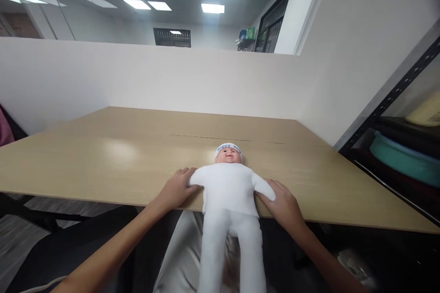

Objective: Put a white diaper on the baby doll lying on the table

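Observation:
A baby doll [228, 187] with a soft white body lies on its back, face up, across the front edge of the wooden table [137, 155]. Its cap has blue lettering that begins with "Happy". The head and upper body rest on the tabletop, while the legs hang past the edge over my lap. My left hand [178, 187] is closed around the doll's arm on the left. On the other side, my right hand [282, 201] grips the other arm, thumb beneath and fingers behind it.
A low white partition [192, 78] stands behind the table. At the right is a dark metal shelf rack [385, 96] holding a teal basin [405, 158] and a pale yellow item [426, 110]. A black chair seat [79, 242] is below at the left.

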The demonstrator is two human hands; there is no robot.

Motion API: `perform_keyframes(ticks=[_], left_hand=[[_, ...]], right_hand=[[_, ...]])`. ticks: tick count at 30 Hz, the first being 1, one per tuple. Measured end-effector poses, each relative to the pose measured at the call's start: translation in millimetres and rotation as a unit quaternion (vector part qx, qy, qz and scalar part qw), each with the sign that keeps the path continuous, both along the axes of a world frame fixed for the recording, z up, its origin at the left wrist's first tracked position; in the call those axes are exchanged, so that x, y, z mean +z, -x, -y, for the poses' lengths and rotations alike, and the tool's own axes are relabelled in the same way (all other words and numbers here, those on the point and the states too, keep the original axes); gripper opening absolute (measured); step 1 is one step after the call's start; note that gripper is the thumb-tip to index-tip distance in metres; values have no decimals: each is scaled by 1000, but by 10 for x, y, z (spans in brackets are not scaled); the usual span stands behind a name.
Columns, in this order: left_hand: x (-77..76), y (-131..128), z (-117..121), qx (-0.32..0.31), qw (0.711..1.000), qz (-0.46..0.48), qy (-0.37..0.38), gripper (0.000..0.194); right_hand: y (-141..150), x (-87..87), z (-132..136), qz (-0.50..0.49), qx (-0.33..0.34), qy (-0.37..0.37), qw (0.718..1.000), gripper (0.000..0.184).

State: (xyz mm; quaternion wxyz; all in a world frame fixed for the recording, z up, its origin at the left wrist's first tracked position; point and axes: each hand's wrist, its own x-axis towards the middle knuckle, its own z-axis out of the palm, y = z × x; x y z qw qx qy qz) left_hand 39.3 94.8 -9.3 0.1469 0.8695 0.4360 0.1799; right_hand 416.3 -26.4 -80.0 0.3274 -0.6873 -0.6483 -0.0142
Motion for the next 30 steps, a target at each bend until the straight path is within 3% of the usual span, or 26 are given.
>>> perform_keyframes(ticks=[4,7,19,25,30], left_hand=[[-80,-27,-217,36,998,-42,-41,51],[-113,-47,-466,29,997,-29,-66,51],[-313,-160,-1754,7,993,7,-120,55],[-348,-269,-2399,-33,990,40,-133,60],[-312,-390,-2726,-24,991,34,-126,64]], right_hand=[[-5,-63,-323,35,-1,-21,999,31],[-39,-96,-621,47,-1,-27,999,33],[-228,-61,-1813,54,32,-33,997,35],[-461,-102,-2339,57,44,-41,997,41],[-575,-76,-2741,61,40,-47,996,43]])
